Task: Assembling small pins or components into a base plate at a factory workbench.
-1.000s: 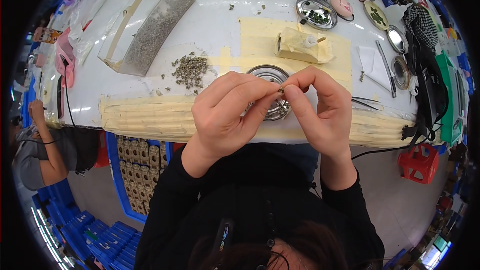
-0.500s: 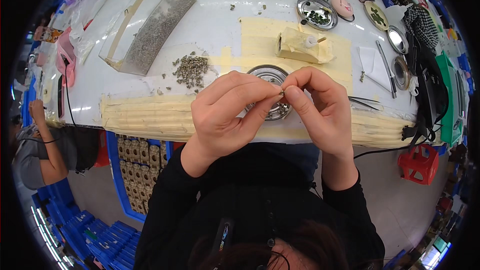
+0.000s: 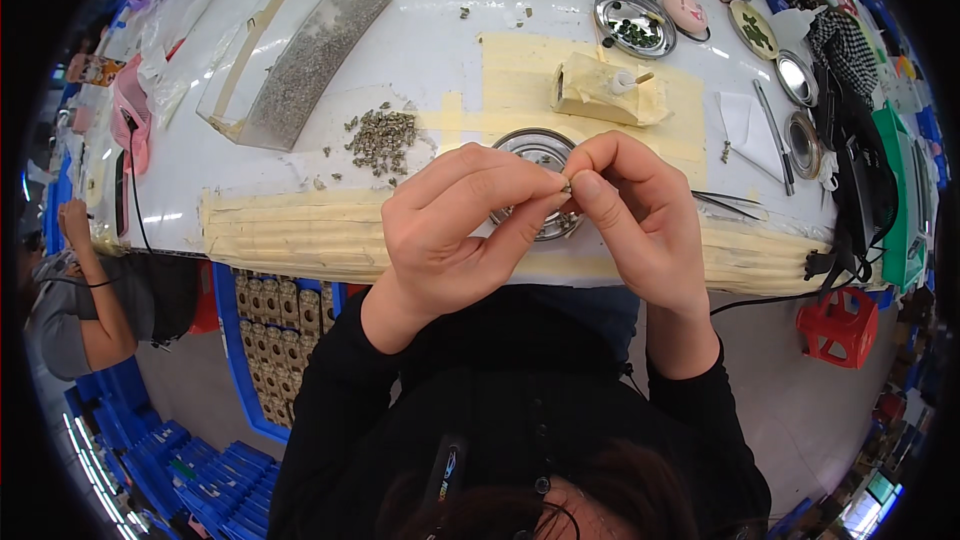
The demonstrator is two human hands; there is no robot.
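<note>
My left hand [image 3: 455, 220] and my right hand [image 3: 640, 220] meet fingertip to fingertip above a round metal dish [image 3: 535, 137]. Pinched between both thumbs and forefingers is a small metal part [image 3: 567, 187], mostly covered by the fingers. Some similar small pieces lie in the dish, which my hands partly hide. Left of the dish, a pile of small metal parts [image 3: 383, 140] is spread on the white table. Behind that pile stands a clear plastic bin [image 3: 350, 10] holding a mass of tiny grey parts.
Beyond my right hand sits a tape-wrapped block [image 3: 600, 90] with a small white-topped bottle. Tweezers [image 3: 728, 204], a pen [image 3: 772, 135] and a dish of dark green pieces [image 3: 635, 25] lie to the right. A blue tray [image 3: 262, 420] of metal parts stands below the table edge; a co-worker's arm [image 3: 95, 290] shows at left.
Both hands stay over the dish, still pinching the small part. The right fingers have shifted very slightly around it; nothing else has visibly moved.
</note>
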